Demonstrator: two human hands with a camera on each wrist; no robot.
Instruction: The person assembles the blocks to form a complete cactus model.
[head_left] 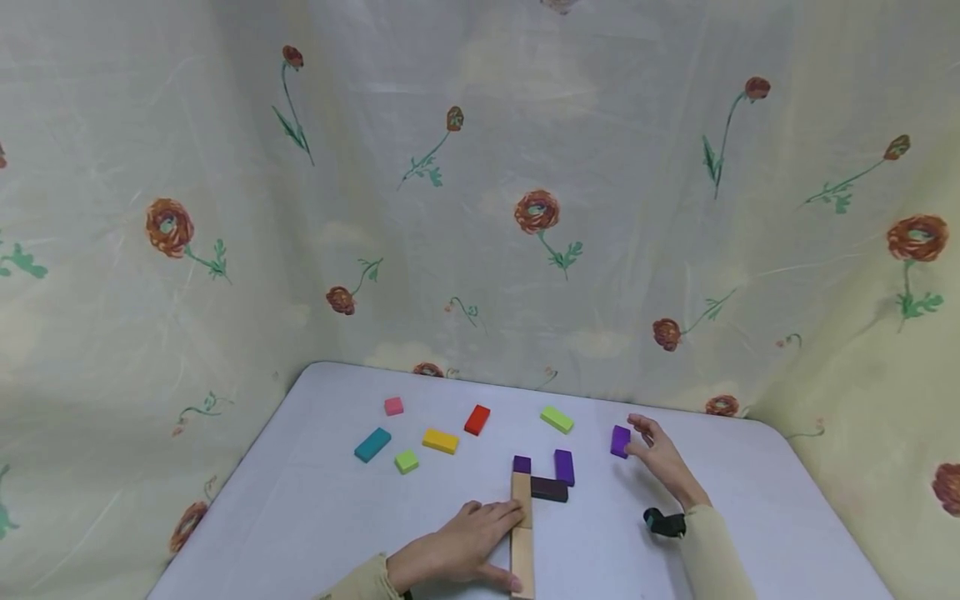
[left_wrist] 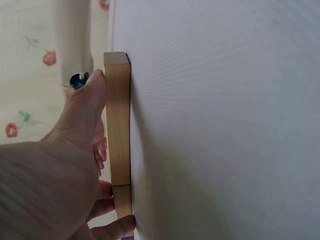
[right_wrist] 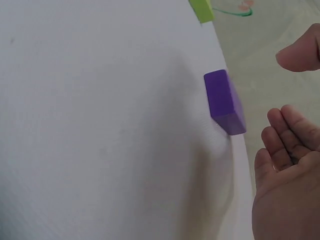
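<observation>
flowered cloth (head_left: 615, 250) hangs behind, white table (head_left: 600, 550) fills lower frame. left hand (head_left: 468, 542), bottom centre: fingers spread, resting on two wooden blocks (head_left: 522, 548) laid end to end. right hand (head_left: 663, 467), lower right: open, nothing held, just beside a purple block (head_left: 620, 442). dark block (head_left: 550, 489) abuts the wooden row; teal block (head_left: 372, 445), yellow block (head_left: 440, 441) lie left of centre.

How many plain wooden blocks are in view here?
2, end to end at the left hand: the nearer block and, beyond it, the farther block, reaching a purple block. Any under that hand would be hidden.
</observation>
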